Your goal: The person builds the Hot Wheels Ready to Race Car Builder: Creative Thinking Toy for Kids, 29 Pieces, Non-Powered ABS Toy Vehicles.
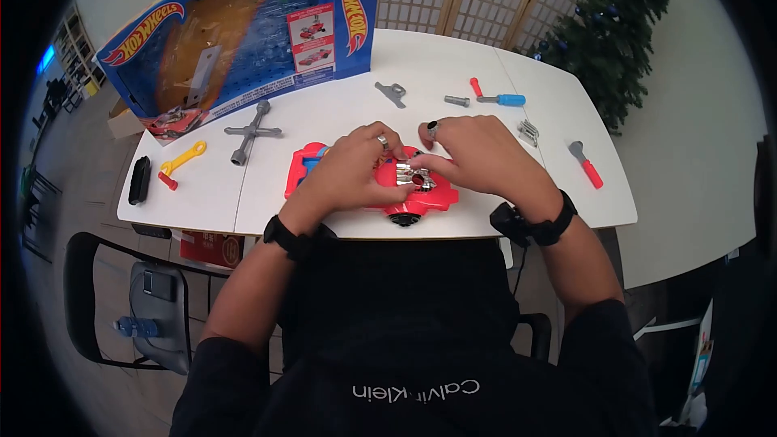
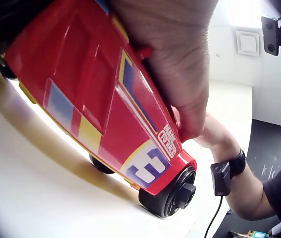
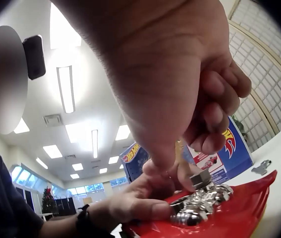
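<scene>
A red toy race car (image 1: 441, 194) with a chrome engine (image 3: 200, 206) lies across the near edge of the white table. My left hand (image 1: 356, 166) reaches over the car from the left and grips it, thumb and fingers about the engine. Colourful stickers and a black wheel (image 2: 172, 193) show on the car's side in the left wrist view. My right hand (image 1: 481, 154) comes in from the right, its thumb and forefinger at a grey hex bolt (image 3: 200, 179) on the engine. Its other fingers are curled. Part of the bolt is hidden by the fingers.
A Hot Wheels box (image 1: 235, 32) stands at the back left. Left of the car lie a grey cross wrench (image 1: 253, 133), yellow wrench (image 1: 184, 159) and black part (image 1: 140, 180). A grey bolt (image 1: 456, 101), blue-handled tool (image 1: 510, 100), silver part (image 1: 528, 133) and red-handled tool (image 1: 587, 165) lie right.
</scene>
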`<state>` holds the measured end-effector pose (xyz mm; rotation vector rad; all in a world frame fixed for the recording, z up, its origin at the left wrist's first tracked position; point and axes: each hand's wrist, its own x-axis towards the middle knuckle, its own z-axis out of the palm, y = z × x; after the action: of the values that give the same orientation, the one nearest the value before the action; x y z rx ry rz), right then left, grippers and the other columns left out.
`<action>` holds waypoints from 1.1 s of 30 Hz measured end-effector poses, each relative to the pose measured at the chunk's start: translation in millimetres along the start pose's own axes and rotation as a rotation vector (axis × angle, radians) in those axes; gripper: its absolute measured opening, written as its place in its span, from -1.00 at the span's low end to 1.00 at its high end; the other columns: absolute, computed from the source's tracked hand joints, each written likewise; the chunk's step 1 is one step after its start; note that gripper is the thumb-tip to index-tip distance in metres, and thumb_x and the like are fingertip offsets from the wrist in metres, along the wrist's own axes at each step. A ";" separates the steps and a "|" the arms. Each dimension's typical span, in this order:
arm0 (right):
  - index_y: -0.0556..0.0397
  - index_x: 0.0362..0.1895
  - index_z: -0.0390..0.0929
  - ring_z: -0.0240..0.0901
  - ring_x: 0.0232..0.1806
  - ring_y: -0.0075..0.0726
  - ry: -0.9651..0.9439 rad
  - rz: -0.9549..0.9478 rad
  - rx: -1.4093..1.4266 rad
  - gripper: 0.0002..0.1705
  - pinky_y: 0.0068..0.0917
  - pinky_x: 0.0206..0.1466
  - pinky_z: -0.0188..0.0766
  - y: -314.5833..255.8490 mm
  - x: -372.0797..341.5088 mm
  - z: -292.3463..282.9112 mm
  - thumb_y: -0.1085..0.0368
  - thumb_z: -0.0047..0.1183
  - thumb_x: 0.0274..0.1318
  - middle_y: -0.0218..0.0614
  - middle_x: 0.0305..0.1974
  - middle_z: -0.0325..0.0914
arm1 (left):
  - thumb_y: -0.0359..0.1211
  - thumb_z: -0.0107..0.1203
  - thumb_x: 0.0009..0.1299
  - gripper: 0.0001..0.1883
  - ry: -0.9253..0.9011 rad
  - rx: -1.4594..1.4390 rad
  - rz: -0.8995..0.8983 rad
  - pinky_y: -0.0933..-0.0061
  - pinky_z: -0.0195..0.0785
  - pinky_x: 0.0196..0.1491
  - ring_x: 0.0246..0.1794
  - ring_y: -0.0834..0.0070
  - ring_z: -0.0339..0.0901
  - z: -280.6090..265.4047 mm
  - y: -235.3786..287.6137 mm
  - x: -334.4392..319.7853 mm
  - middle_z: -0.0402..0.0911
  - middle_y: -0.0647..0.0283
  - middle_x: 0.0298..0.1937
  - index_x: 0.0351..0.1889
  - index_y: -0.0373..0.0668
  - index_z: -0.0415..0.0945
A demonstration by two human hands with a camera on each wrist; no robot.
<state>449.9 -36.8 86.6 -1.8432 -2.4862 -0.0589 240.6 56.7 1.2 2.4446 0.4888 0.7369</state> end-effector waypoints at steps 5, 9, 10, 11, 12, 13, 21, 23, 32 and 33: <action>0.00 -0.11 0.70 0.66 -0.29 0.03 -0.008 -0.048 -0.007 -0.61 -0.16 -0.24 0.52 0.3 4.5 7.0 -0.06 0.20 0.33 -0.19 -0.38 0.66 | -0.11 0.49 0.13 -0.50 -0.007 0.001 0.009 0.26 0.46 0.18 0.07 0.16 0.59 0.5 2.3 0.9 0.60 0.10 -0.06 -0.16 -0.27 0.57; 0.07 -0.26 0.73 0.67 -0.24 0.02 0.111 -0.014 0.028 -0.72 -0.15 -0.23 0.55 -1.0 -4.8 4.3 0.11 0.24 0.28 -0.15 -0.27 0.68 | 0.03 0.47 0.12 -0.47 0.028 0.010 0.017 0.17 0.48 0.11 0.03 0.11 0.60 4.5 -1.6 1.7 0.61 0.13 -0.06 -0.17 -0.20 0.64; 0.07 -0.26 0.73 0.67 -0.24 0.02 0.106 -0.017 0.029 -0.72 -0.15 -0.23 0.55 1.5 -4.8 7.8 0.11 0.24 0.28 -0.15 -0.27 0.68 | 0.02 0.48 0.11 -0.47 0.025 0.019 0.013 0.16 0.48 0.11 0.02 0.11 0.60 4.9 -2.0 1.9 0.60 0.13 -0.07 -0.17 -0.20 0.64; 0.06 -0.26 0.73 0.67 -0.23 0.02 0.088 -0.051 0.008 -0.76 -0.16 -0.23 0.55 4.9 -4.4 13.2 0.15 0.25 0.26 -0.15 -0.28 0.66 | 0.02 0.48 0.10 -0.46 0.021 0.027 0.009 0.16 0.48 0.11 0.02 0.10 0.59 5.3 -1.7 1.5 0.60 0.12 -0.07 -0.17 -0.20 0.64; 0.05 -0.25 0.74 0.67 -0.23 0.01 0.073 -0.079 -0.013 -0.80 -0.17 -0.22 0.56 7.0 -4.5 17.2 0.19 0.26 0.24 -0.15 -0.29 0.65 | 0.02 0.48 0.10 -0.46 0.016 0.025 0.007 0.16 0.48 0.11 0.02 0.10 0.59 4.8 -0.8 1.1 0.60 0.12 -0.07 -0.17 -0.20 0.64; 0.05 -0.25 0.74 0.67 -0.23 0.01 0.075 -0.070 -0.008 -0.80 -0.17 -0.22 0.56 7.8 -4.8 19.6 0.19 0.26 0.24 -0.15 -0.29 0.65 | -0.06 0.48 0.11 -0.48 0.007 0.034 -0.004 0.21 0.47 0.13 0.04 0.12 0.59 4.0 1.2 1.7 0.59 0.11 -0.05 -0.16 -0.23 0.58; -0.02 -0.24 0.73 0.70 -0.25 -0.07 0.044 -0.156 -0.223 -0.83 -0.16 -0.24 0.57 4.3 -4.2 24.6 0.19 0.20 0.27 -0.23 -0.32 0.63 | -0.19 0.46 0.11 -0.52 -0.035 -0.027 0.032 0.23 0.47 0.15 0.04 0.15 0.60 4.2 4.8 8.7 0.58 0.09 -0.05 -0.16 -0.26 0.50; 0.00 -0.28 0.74 0.71 -0.30 -0.06 0.089 -0.109 -0.168 -0.70 -0.16 -0.25 0.57 2.1 -3.2 29.0 0.08 0.14 0.35 -0.23 -0.38 0.65 | -0.20 0.46 0.11 -0.54 -0.026 0.005 -0.002 0.24 0.47 0.12 0.02 0.17 0.61 4.5 7.1 8.6 0.57 0.09 -0.07 -0.20 -0.25 0.48; -0.02 -0.33 0.73 0.69 -0.33 -0.05 0.068 -0.011 -0.083 -0.59 -0.11 -0.26 0.57 3.3 -12.5 31.3 -0.02 0.06 0.40 -0.20 -0.38 0.65 | -0.16 0.50 0.06 -0.55 -0.016 -0.020 -0.032 0.18 0.49 0.10 -0.01 0.12 0.61 10.3 4.1 6.7 0.59 0.11 -0.08 -0.22 -0.20 0.57; -0.02 -0.31 0.74 0.70 -0.30 -0.07 0.170 -0.142 -0.079 -0.65 -0.12 -0.24 0.59 9.6 -11.7 33.6 0.04 0.07 0.38 -0.19 -0.31 0.64 | -0.07 0.49 0.06 -0.52 0.013 -0.010 -0.002 0.14 0.51 0.09 0.00 0.10 0.61 8.7 2.9 9.2 0.60 0.12 -0.05 -0.20 -0.18 0.65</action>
<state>462.0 -43.2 52.4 -1.6096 -2.5240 -0.3099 253.5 55.3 0.4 2.4313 0.4909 0.7539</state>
